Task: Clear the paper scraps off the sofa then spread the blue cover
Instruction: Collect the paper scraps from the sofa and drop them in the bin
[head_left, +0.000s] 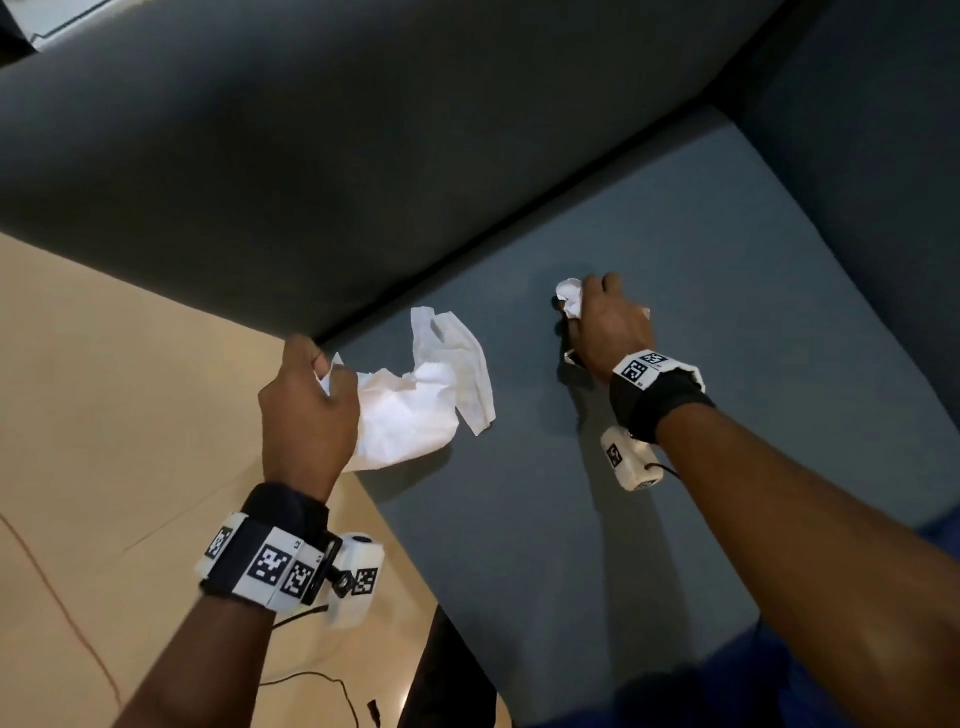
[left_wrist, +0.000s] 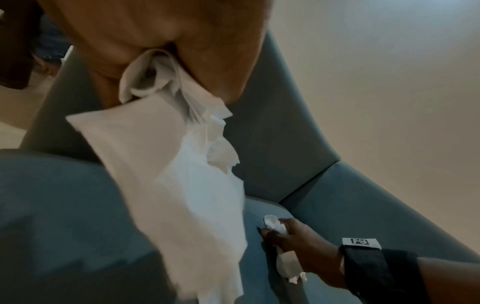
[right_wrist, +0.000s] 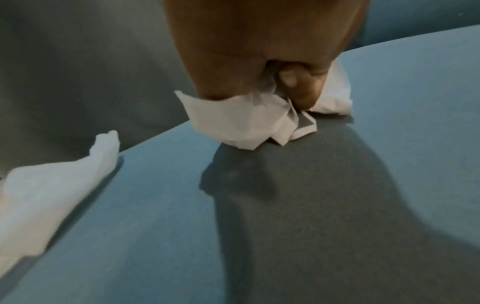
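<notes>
My left hand (head_left: 306, 400) grips a large crumpled white paper scrap (head_left: 415, 410) above the left edge of the blue-grey sofa seat (head_left: 675, 291); the sheet hangs down from my fist (left_wrist: 182, 185) and shows at the left of the right wrist view (right_wrist: 46, 185). My right hand (head_left: 608, 322) is curled round smaller white paper scraps (head_left: 570, 297) down on the seat cushion, near the backrest. The scraps stick out on both sides of my fingers (right_wrist: 233, 121). From the left wrist I see that hand (left_wrist: 298, 244) with paper in its grip. No blue cover is in view.
The sofa backrest (head_left: 363, 156) runs across the top and an armrest (head_left: 857, 156) closes the right side. Tan floor (head_left: 104, 415) lies left of the sofa, with a thin black cable (head_left: 322, 680) on it. Blue cloth (head_left: 779, 675) shows at the bottom right.
</notes>
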